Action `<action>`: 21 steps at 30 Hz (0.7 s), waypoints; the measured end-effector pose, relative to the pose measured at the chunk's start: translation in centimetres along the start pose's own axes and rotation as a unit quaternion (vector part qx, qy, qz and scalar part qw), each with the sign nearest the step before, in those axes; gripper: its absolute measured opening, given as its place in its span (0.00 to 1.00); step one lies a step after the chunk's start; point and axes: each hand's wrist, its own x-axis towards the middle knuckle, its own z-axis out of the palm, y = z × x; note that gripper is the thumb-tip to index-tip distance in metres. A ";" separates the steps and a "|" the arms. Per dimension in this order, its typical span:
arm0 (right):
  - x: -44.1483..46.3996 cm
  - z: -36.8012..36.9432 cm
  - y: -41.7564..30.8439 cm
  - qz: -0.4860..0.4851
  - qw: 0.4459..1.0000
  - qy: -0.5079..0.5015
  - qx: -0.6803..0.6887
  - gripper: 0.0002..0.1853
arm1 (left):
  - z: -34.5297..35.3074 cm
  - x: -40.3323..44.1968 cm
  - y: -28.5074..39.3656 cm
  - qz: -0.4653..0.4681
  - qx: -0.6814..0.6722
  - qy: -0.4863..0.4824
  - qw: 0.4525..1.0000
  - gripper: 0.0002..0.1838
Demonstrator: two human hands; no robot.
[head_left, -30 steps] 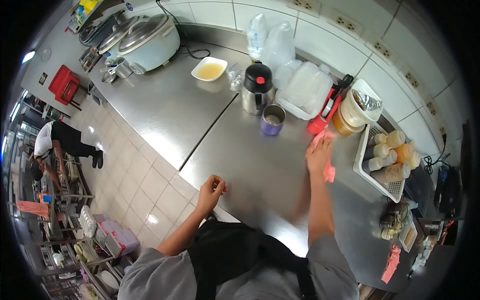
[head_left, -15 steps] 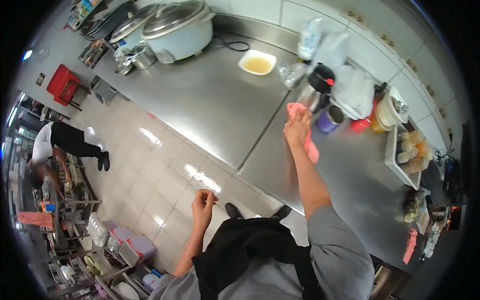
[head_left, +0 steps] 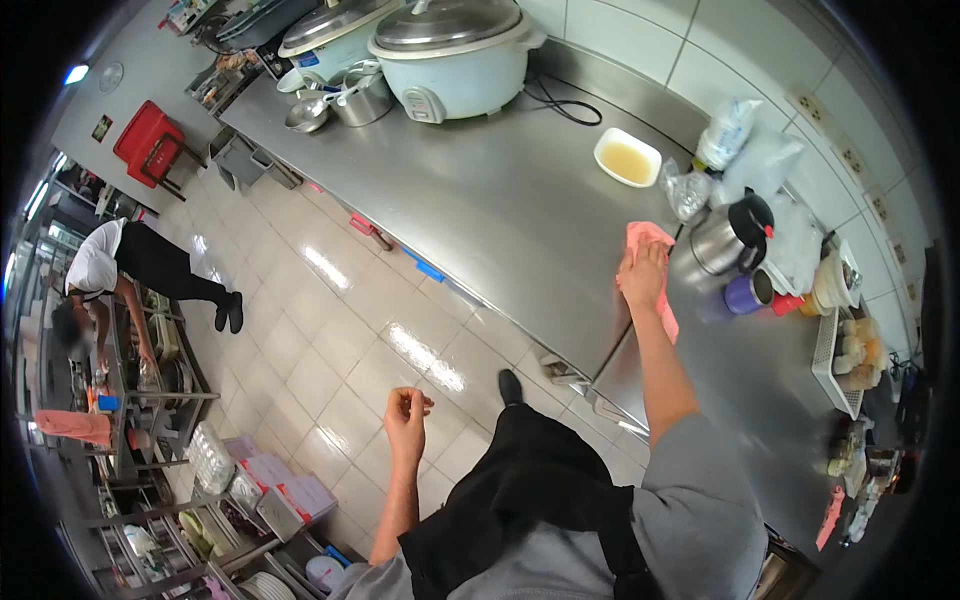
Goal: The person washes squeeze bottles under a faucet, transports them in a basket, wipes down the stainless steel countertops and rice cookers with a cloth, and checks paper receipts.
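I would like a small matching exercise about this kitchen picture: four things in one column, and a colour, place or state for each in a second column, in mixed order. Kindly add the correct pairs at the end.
Things:
1. Cloth
2. Dish
3. Cup
4. Left hand

Descriptions:
A. Purple on the outside, near the steel jug
B. Fingers curled, away from the counter
C. White, with yellowish liquid inside
D. Pink, under the right hand

Pairs: 1-D, 2-C, 3-A, 4-B
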 end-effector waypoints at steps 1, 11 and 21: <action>1.0 0.8 -1.3 0.028 1.000 0.003 -0.010 0.30 | -0.5 0.7 -0.7 -0.011 -0.005 0.005 1.000 0.07; 14.7 11.9 -31.0 -0.028 0.995 -0.080 0.057 0.30 | -4.6 13.5 1.3 -0.039 0.104 0.020 0.994 0.08; 18.4 23.3 -64.4 -0.172 0.970 -0.050 0.165 0.29 | -9.4 24.1 3.8 -0.069 0.128 0.075 0.987 0.07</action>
